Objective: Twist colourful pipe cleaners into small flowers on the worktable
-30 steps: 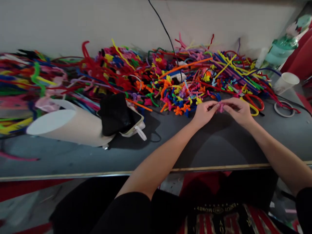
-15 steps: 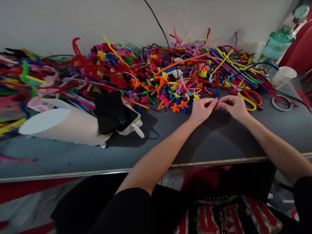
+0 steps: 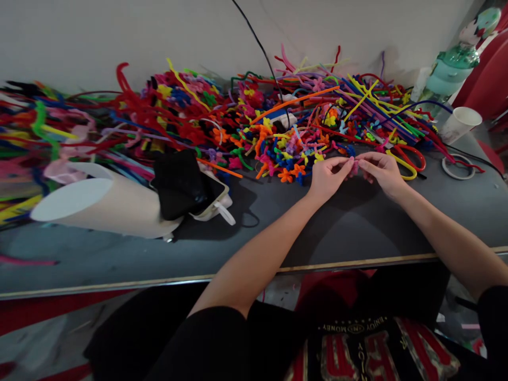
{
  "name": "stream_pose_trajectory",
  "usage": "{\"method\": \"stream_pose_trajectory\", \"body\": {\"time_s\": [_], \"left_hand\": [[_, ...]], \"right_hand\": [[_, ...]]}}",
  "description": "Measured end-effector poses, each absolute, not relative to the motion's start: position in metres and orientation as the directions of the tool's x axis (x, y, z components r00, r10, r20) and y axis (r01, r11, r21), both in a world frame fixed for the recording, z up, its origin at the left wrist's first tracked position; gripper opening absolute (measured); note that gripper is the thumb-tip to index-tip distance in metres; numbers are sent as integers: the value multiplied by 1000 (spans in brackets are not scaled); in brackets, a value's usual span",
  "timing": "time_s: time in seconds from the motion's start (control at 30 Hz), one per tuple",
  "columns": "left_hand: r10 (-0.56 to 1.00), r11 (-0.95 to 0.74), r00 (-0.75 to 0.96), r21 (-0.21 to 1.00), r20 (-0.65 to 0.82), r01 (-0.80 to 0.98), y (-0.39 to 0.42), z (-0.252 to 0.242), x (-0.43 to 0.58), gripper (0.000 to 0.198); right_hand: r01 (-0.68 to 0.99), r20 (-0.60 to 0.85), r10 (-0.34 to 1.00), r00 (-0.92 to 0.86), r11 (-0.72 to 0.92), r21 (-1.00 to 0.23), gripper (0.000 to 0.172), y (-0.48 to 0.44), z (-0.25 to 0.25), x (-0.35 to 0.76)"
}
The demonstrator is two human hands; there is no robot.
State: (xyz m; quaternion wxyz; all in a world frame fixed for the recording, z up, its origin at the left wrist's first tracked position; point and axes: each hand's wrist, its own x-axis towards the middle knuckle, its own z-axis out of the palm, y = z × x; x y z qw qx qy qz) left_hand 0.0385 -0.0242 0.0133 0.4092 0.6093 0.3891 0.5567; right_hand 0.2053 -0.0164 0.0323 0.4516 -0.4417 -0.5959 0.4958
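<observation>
Both hands meet above the grey table (image 3: 349, 227), right in front of a heap of coloured pipe cleaners. Between the fingertips shows a small pink pipe-cleaner piece (image 3: 353, 166), mostly hidden by the fingers. My left hand (image 3: 328, 177) is closed, pinching this piece between thumb and forefinger. My right hand (image 3: 381, 170) is closed too, its thumb and forefinger against the other side of the same piece. Just left of my left hand lie small pipe-cleaner flowers, among them an orange flower (image 3: 286, 175). A yellow loop (image 3: 408, 176) lies beyond my right hand.
A white tube (image 3: 130, 206) lies at left beside a black object (image 3: 180, 185). At right stand a paper cup (image 3: 462, 124) and a green bottle (image 3: 450, 71); a grey ring (image 3: 458, 174) lies near them. A black cable (image 3: 257, 39) hangs into the heap.
My right fingers have shifted slightly and spread a little, so more of the pink piece shows. My left hand stays almost in place.
</observation>
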Motion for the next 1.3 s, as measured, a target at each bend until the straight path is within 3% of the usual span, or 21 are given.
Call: {"method": "stream_pose_trajectory", "body": {"time_s": [0.13,0.27,0.43,0.63,1.0,1.13,1.3], "left_hand": [[955,-272,106,961,276,-54,-22,10,39,34],[980,-73,166,975,109,-211,-18,7,36,40],[971,138,234,924,-54,-358,-14,11,34,51],[950,273,268,836,-158,-476,-16,24,34,63],[926,352,362,579,-104,-735,-24,34,26,65],[919,332,392,625,-44,-707,-27,36,27,64],[937,227,348,804,-26,-549,-28,36,27,74]], "right_hand": [[79,133,966,-221,154,-985,38,-16,32,206],[68,115,972,-204,131,-989,35,-15,30,207],[37,71,983,-171,78,-996,33,-11,27,209],[30,50,988,-147,55,-998,33,-7,24,211],[61,53,986,-157,63,-996,33,-6,22,213],[61,55,987,-153,65,-996,35,-7,23,212],[76,59,986,-156,71,-995,35,-7,22,212]]}}
